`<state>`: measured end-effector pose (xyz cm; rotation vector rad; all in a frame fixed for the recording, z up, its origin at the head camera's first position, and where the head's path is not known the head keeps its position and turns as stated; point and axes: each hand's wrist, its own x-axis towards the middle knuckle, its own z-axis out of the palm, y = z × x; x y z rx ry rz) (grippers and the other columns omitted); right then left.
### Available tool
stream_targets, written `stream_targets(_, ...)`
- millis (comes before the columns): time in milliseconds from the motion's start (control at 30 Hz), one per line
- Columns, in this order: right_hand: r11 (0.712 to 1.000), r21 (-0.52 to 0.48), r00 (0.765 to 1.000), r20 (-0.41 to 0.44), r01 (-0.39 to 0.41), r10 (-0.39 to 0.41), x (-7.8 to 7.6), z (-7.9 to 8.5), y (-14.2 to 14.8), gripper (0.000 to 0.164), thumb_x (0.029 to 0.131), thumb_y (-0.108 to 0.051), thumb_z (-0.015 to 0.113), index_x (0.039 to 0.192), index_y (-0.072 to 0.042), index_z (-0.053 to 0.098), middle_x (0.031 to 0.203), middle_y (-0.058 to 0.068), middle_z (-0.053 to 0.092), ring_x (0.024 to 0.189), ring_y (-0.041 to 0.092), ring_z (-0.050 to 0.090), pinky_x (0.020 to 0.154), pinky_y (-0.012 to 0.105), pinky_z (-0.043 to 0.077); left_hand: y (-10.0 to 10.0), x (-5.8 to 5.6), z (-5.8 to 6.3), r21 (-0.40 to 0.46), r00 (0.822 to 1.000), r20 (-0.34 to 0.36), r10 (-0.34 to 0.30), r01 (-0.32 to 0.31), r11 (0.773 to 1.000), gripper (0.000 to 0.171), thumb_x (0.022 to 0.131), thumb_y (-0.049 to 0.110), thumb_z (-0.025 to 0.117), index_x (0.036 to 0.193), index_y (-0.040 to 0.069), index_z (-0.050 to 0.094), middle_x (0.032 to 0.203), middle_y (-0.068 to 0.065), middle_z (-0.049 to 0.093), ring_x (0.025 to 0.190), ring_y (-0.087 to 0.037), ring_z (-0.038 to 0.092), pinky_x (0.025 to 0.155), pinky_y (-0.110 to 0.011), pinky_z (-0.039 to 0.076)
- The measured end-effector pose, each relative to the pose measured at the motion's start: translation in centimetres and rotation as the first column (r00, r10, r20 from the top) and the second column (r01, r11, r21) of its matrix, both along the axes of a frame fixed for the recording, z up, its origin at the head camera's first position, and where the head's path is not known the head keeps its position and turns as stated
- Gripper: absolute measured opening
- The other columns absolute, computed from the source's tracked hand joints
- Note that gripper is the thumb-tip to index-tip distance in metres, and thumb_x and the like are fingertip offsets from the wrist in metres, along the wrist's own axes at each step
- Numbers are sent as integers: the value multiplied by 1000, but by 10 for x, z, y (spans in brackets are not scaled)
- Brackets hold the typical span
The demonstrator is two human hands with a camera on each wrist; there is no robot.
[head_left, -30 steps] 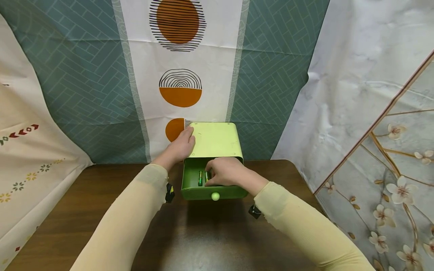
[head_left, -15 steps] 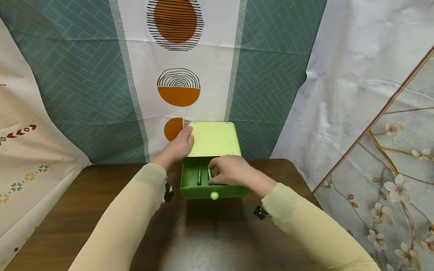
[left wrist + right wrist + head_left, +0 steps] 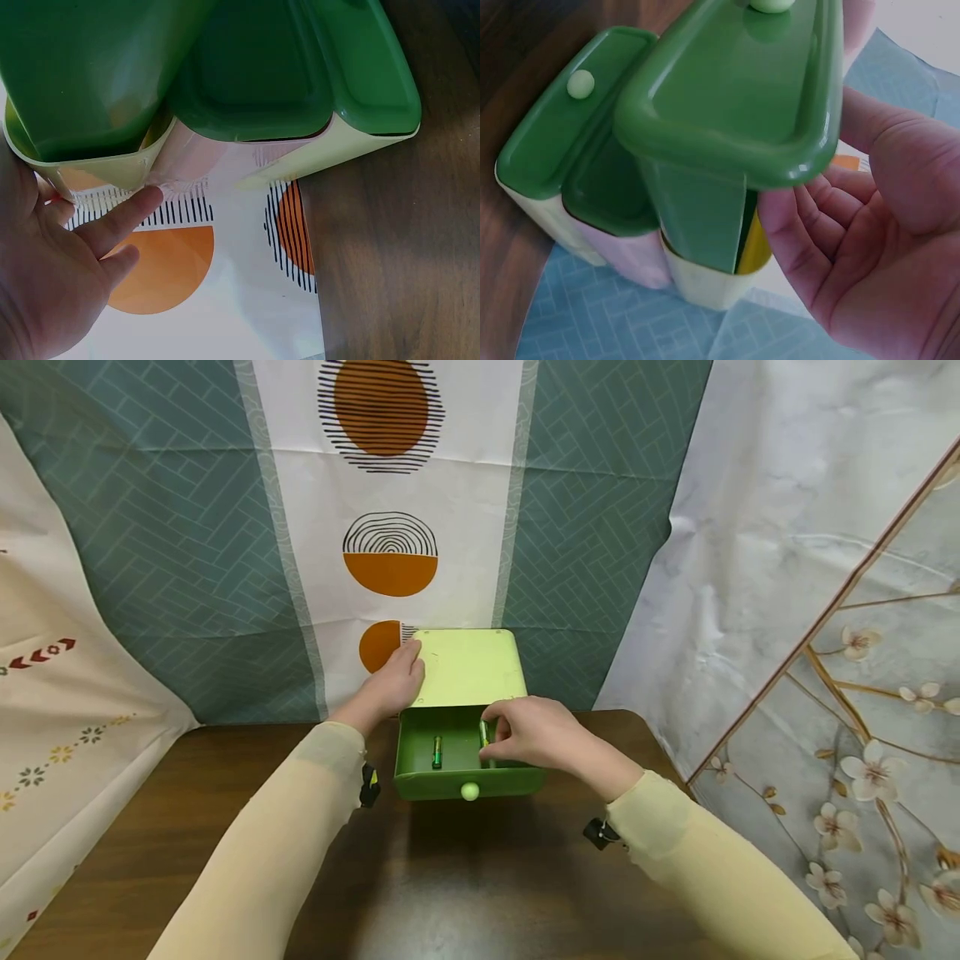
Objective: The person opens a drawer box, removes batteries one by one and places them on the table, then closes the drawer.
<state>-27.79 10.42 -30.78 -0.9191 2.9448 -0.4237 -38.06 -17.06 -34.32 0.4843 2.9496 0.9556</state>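
A small drawer cabinet with a pale yellow-green top (image 3: 470, 667) has its green top drawer (image 3: 467, 787) pulled out. Inside, a green battery (image 3: 437, 752) lies lengthwise toward the left. To its right, my right hand (image 3: 540, 735) reaches over the drawer's right side and pinches another battery (image 3: 483, 733) between thumb and fingers, partly covering it. In the right wrist view, the drawer hides that battery from sight. My left hand (image 3: 393, 685) rests on the cabinet's left side edge; the left wrist view shows its fingers (image 3: 124, 221) loosely extended along the casing.
Two shut green drawers sit below, the middle drawer (image 3: 611, 187) in a pinkish casing and the bottom drawer (image 3: 577, 120) bearing a round knob. A dark wooden table (image 3: 465, 893) carries the cabinet. Patterned cloth (image 3: 600, 543) hangs close behind it.
My right hand has moved right inside the drawer with the pinched battery, widening the gap to the other battery. My left hand has kept its place on the cabinet.
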Motion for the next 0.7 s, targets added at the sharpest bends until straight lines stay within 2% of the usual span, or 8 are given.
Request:
stream_targets(367,996,-63,998,-13,58,-59,3,9,31,51,95,-39,88,135,-10,75,83,-19,70,74,5,63,79,36,55,-2,-2,-2,-3,1000,0,-8,8,1000,66,120,32,15,176,0,6,185,-18,0,170,-32,-1,136,-50,6)
stream_targets(700,985,-122,992,-6,122,-124,3,10,60,51,94,-33,88,137,-9,74,86,-16,71,74,8,63,78,36,54,-2,0,-1,22,1000,9,-12,12,1000,66,120,32,16,177,1,6,185,-17,0,170,-31,-1,136,-51,6)
